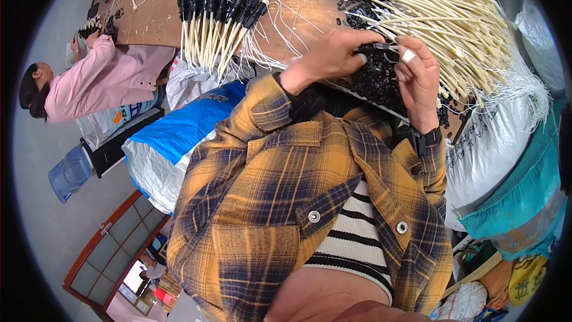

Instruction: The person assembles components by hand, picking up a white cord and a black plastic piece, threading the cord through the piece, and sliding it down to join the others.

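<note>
Both hands are raised close together over a tray [396,109] heaped with small black plastic pieces [375,77]. My left hand [333,53] has its thumb and forefinger closed on a small black plastic part [381,46]. Across from it, my right hand [420,74] pinches at the other end of that part; a white wrap circles one finger. The fingers hide much of the part. To the right lies a big pile of thin cream rods [441,18] with white strings. Left of my hands, several cream rods with black sleeves [220,18] lie in a row at the table edge.
The brown table [149,0] carries more black parts along its far side. A co-worker in a pink shirt [113,77] works at the left. A blue and white sack [185,125] stands at the front left; a white sack [494,143] bulges at the right.
</note>
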{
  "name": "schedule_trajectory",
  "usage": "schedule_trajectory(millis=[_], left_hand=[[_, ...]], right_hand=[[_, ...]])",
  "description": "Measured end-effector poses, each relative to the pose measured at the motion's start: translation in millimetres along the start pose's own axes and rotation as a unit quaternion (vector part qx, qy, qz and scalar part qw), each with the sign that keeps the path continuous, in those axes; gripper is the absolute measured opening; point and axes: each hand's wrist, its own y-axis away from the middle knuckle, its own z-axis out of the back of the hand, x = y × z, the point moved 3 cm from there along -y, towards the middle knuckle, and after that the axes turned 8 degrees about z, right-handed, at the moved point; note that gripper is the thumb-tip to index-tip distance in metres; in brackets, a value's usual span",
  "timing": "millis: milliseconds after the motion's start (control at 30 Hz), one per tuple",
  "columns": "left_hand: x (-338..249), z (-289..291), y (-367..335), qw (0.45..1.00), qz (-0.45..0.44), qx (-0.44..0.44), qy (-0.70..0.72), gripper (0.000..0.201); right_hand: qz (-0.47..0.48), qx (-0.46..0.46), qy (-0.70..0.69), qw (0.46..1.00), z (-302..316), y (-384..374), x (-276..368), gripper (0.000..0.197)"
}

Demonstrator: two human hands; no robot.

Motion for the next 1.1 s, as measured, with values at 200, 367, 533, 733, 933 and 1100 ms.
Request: schedule_trajectory(millis=[200, 367, 533, 733, 933, 1100], left_hand=[[7.8, 14.6, 2.1, 0.993, 0.067, 0.058, -0.083, 0.043], [-9.6, 14.4, 5.3, 0.984, -0.04, -0.023, -0.172, 0.046], [-17.0, 24.4, 13.7, 0.971, 0.016, -0.001, -0.237, 0.048], [11.1, 80.8, 28.1, 0.927, -0.023, -0.225, -0.298, 0.013], [52.2, 168.6, 63.9, 0.765, 0.016, -0.396, -0.508, 0.022], [47.7, 148.4, 33.8, 0.805, -0.007, -0.382, -0.454, 0.034]], right_hand=[[0.259, 0.195, 0.654, 0.683, -14.3, 7.3, 15.8, 0.037], [0.147, 0.09, 0.544, 0.821, -19.4, -0.6, 10.7, 0.023], [0.079, 0.048, 0.506, 0.858, -28.7, -4.2, -5.0, 0.022], [0.282, 0.162, 0.589, 0.74, -51.8, -2.1, 8.6, 0.025], [0.251, 0.16, 0.436, 0.849, -48.4, -6.5, 13.9, 0.014], [0.272, 0.181, 0.634, 0.701, -30.7, -1.5, -9.4, 0.025]])
